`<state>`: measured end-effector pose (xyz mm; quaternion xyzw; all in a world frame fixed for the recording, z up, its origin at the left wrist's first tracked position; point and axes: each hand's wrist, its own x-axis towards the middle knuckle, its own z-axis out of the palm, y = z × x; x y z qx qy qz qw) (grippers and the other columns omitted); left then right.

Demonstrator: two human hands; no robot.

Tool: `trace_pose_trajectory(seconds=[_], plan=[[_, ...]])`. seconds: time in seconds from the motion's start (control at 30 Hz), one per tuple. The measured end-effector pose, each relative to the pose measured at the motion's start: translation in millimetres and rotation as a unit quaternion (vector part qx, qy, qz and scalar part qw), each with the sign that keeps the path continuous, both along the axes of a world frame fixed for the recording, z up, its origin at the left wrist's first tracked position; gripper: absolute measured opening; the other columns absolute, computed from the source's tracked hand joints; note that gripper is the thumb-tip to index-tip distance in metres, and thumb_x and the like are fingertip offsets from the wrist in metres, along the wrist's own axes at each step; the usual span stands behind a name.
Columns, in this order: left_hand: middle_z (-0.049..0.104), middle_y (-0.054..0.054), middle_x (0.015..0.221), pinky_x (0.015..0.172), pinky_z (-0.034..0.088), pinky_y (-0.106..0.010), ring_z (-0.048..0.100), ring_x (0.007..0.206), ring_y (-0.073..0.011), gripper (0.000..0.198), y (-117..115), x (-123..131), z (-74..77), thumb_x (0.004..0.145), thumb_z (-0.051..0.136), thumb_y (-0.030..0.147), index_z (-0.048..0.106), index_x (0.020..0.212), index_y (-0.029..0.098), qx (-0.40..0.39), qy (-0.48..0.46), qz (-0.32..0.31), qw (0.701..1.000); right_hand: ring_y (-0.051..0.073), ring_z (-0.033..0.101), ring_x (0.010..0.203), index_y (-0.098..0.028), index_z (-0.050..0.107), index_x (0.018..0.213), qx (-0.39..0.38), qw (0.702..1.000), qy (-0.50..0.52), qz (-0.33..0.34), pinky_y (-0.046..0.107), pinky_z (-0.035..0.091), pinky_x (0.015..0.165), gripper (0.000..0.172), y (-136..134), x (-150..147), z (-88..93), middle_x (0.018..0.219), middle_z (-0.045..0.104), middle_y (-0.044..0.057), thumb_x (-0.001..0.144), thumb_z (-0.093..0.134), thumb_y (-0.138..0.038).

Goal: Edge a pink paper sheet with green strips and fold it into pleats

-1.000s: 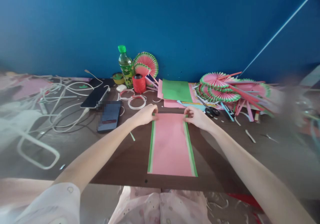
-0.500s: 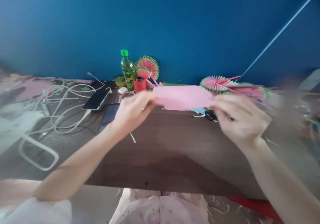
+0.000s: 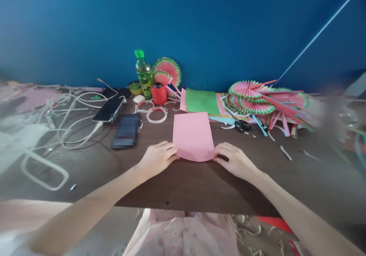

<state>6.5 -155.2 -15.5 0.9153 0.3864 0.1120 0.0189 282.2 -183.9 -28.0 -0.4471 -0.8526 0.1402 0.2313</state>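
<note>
A sheet of pink paper (image 3: 193, 134) is at the middle of the dark wooden table (image 3: 188, 187), its near edge bowed and slightly raised. My left hand (image 3: 160, 156) pinches its near left corner between thumb and fingers. At the near right corner, my right hand (image 3: 233, 159) pinches the paper the same way. Just beyond the sheet lies a stack of coloured paper with a green sheet (image 3: 201, 101) on top. Black-handled scissors (image 3: 242, 125) rest to the right of that stack.
Pleated pink-and-green paper fans (image 3: 251, 98) pile up at the back right. A green-capped bottle (image 3: 144, 75), a red spool (image 3: 159, 94) and rolls of tape (image 3: 156, 115) stand at the back left. Phones (image 3: 126, 131) and tangled white cables (image 3: 61, 122) cover the left side. Paper scraps (image 3: 286, 153) lie at right.
Both hands have come down and nearer with the pink paper, which was held up in the air and seen foreshortened. The green sheet and the tape rolls behind it now show fully.
</note>
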Motion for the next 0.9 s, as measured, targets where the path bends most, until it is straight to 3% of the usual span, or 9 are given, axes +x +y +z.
trace_pose_trajectory(seconds=[0.2, 0.33, 0.57, 0.9], plan=[[0.061, 0.000, 0.078, 0.068, 0.038, -0.023, 0.053, 0.077, -0.0135, 0.024, 4.1, 1.9, -1.9, 0.087, 0.044, 0.035, 0.054, 0.072, 0.018, -0.029, -0.046, 0.026, 0.998, 0.017, 0.053, 0.076, -0.019, 0.055, 0.071, -0.061, 0.998, 0.018, 0.014, 0.029, 0.042, 0.071, 0.011, 6.9, 3.2, 2.6, 0.076, 0.058, 0.003, 0.081, 0.054, -0.025], [0.056, 0.000, 0.075, 0.066, 0.037, -0.024, 0.051, 0.074, -0.0136, 0.021, 19.1, 6.2, 6.1, 0.083, 0.049, 0.030, 0.051, 0.067, 0.017, -0.116, -0.070, 0.033, 0.990, 0.015, 0.051, 0.068, -0.019, 0.054, 0.068, -0.109, 0.994, 0.019, -0.006, 0.027, 0.040, 0.065, 0.014, 19.1, 4.3, 6.2, 0.070, 0.055, 0.001, 0.082, 0.051, -0.023], [0.048, 0.001, 0.068, 0.061, 0.034, -0.024, 0.046, 0.065, -0.0123, 0.026, 41.2, 7.8, 15.4, 0.083, 0.045, 0.031, 0.044, 0.061, 0.017, -0.250, -0.061, -0.029, 0.966, 0.013, 0.047, 0.064, -0.018, 0.049, 0.062, -0.195, 0.979, -0.024, 0.047, 0.024, 0.036, 0.060, 0.019, 38.3, 5.7, 16.4, 0.068, 0.049, -0.001, 0.079, 0.051, -0.026], [0.049, 0.001, 0.070, 0.065, 0.034, -0.024, 0.047, 0.069, -0.0130, 0.026, 47.7, 4.1, 8.1, 0.084, 0.043, 0.031, 0.047, 0.063, 0.017, -0.261, -0.077, -0.044, 0.961, 0.012, 0.043, 0.059, -0.018, 0.048, 0.063, -0.262, 0.964, -0.015, 0.028, 0.024, 0.033, 0.057, 0.021, 48.5, 5.6, 12.2, 0.063, 0.048, -0.003, 0.078, 0.049, -0.033]])
